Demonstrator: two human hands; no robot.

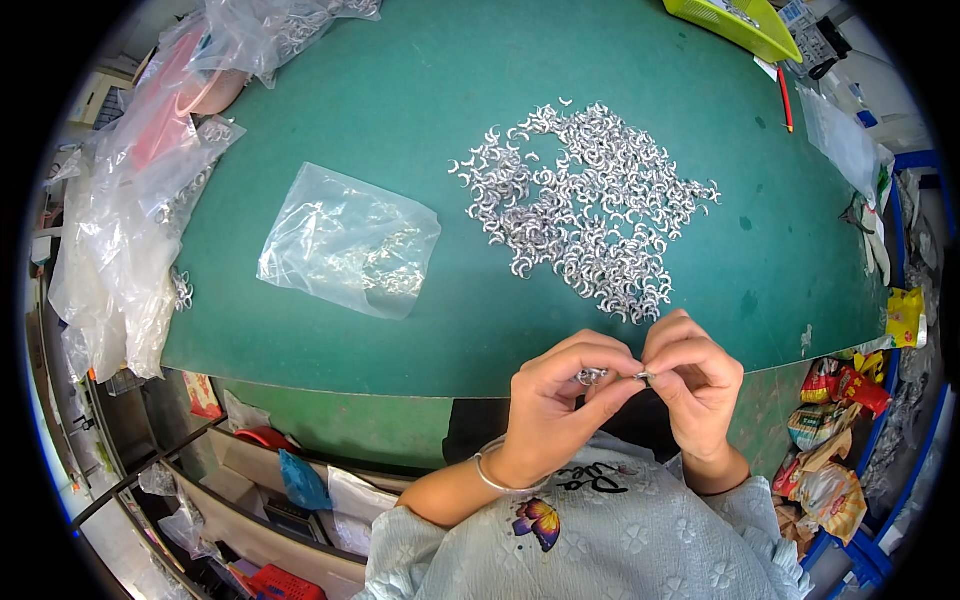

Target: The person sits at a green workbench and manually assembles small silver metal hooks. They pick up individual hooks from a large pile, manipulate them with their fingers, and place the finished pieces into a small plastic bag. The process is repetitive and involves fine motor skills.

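Observation:
My left hand (pixel 560 400) and my right hand (pixel 695 380) meet just over the near edge of the green table. Thumb and finger of each pinch a small silvery curved metal piece (pixel 645 376) between them. More such curved pieces (pixel 591 376) sit cupped in my left palm. Beyond my hands spreads a wide pile of crescent-shaped metal pieces (pixel 590 200). To the left of the pile lies a clear plastic bag (pixel 345 240) with some shiny pieces showing in it.
Clear plastic bags (pixel 120 260) heap along the left edge beside a pink basin (pixel 212 92). A yellow-green basket (pixel 735 25) stands at the far right, near a red pen (pixel 786 100). Snack packages (pixel 830 480) lie low at the right. Drawers and shelves (pixel 240 470) sit at the lower left.

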